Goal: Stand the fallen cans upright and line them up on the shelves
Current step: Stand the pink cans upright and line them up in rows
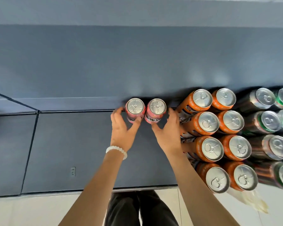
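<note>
Two pink cans stand upright side by side at the back of the dark blue shelf (pixel 82 144), touching each other. My left hand (pixel 121 129) curls round the left pink can (pixel 135 109), fingers on its far left side and thumb on its near side. My right hand (pixel 168 132) cups the right pink can (pixel 155 110), thumb at its front and fingers along its right side.
Just right of my right hand stand two columns of upright orange cans (pixel 208 123), several deep. Further right are dark and green cans (pixel 268 121). The shelf's back wall (pixel 104 62) rises behind. A pale floor (pixel 39 209) lies below the shelf's front edge.
</note>
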